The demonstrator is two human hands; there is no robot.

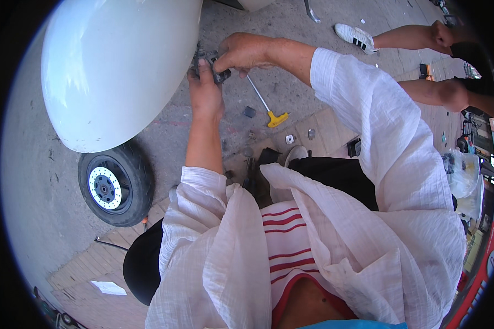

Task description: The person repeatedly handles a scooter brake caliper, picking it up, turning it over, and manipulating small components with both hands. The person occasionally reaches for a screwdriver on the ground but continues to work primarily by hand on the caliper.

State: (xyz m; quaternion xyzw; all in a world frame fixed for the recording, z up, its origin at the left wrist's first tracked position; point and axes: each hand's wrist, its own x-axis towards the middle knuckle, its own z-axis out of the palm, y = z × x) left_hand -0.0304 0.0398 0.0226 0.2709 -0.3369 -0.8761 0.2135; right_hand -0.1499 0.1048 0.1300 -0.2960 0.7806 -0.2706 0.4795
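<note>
My left hand (206, 90) is closed on a small dark metal part (221, 75), shaped somewhat like a brake caliper, its thumb pointing up along it. From the right, my right hand (246, 54) reaches over with bent fingers closed on the same part. Both hands are beside the lower edge of a glossy white scooter body panel (121, 60); fingers hide much of the part. A T-handle hex key with a yellow grip (277, 119) has its shaft end just below my right hand; I cannot tell whether the fingers touch it.
A wheel with a black tyre and a brake disc (105, 187) is below the panel. Small loose parts, including a dark block (249, 112) and a silvery piece (290, 139), lie on the pavement. Another person's legs and white shoe (355, 38) are at the upper right.
</note>
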